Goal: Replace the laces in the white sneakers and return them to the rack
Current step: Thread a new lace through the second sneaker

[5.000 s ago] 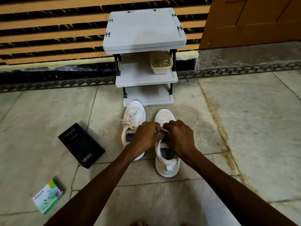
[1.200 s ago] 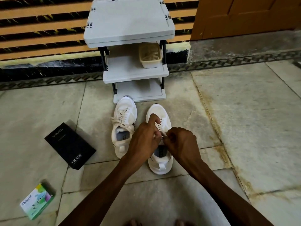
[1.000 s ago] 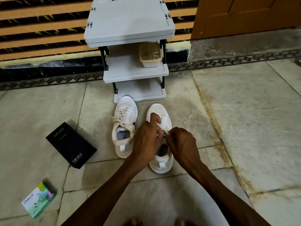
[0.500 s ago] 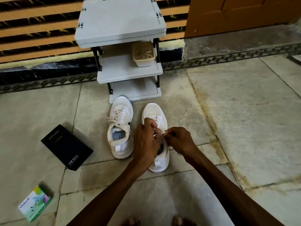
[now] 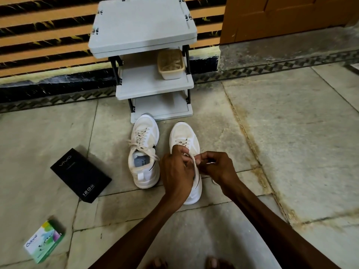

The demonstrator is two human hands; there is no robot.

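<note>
Two white sneakers stand side by side on the stone floor in front of a grey three-shelf rack. The left sneaker is laced, its lace ends hanging loose. Both my hands work over the right sneaker. My left hand covers the shoe's tongue and pinches a white lace. My right hand pinches the same lace just to the right, and a loose lace end trails below it. The shoe's opening is hidden under my hands.
A beige tub of laces sits on the rack's middle shelf. A black box lies on the floor to the left, a green and white carton nearer me. A brown door is at the back right.
My hands have stayed on the right sneaker's lace. The right hand has drawn slightly to the right, pulling lace out. The view shifted a little.
</note>
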